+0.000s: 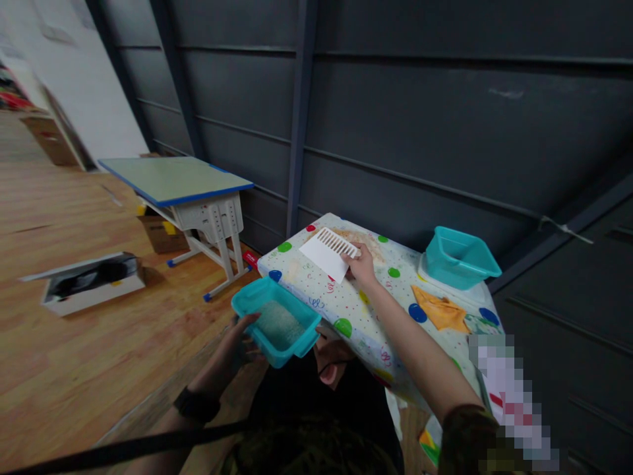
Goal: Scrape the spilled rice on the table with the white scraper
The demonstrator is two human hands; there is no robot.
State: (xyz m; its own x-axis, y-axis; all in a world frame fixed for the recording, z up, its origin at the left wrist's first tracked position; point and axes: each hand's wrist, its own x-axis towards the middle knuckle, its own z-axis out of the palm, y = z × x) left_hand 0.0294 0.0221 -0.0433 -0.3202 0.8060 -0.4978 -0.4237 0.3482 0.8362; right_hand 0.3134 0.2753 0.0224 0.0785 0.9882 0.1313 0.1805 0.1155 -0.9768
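My left hand [243,340] grips a teal plastic tub [309,336] by its left side, thumb over the rim, just off the table's near edge. Whitish grains [281,324] cover much of the tub's bottom; what they are I cannot tell for sure. In my right hand [362,264] is a flat white sheet with a row of slots [324,258], held by its right end low over the table. Behind it, a patch of light brown loose bits [363,243] lies on the spotted tablecloth [341,305]. My fingers partly hide the sheet's right end.
A second teal tub [462,260] stands on a white base at the table's right, with an orange cloth [440,309] before it. A dark panelled wall [420,132] rises behind. To the left are a school desk [178,178] and an open white box [93,287].
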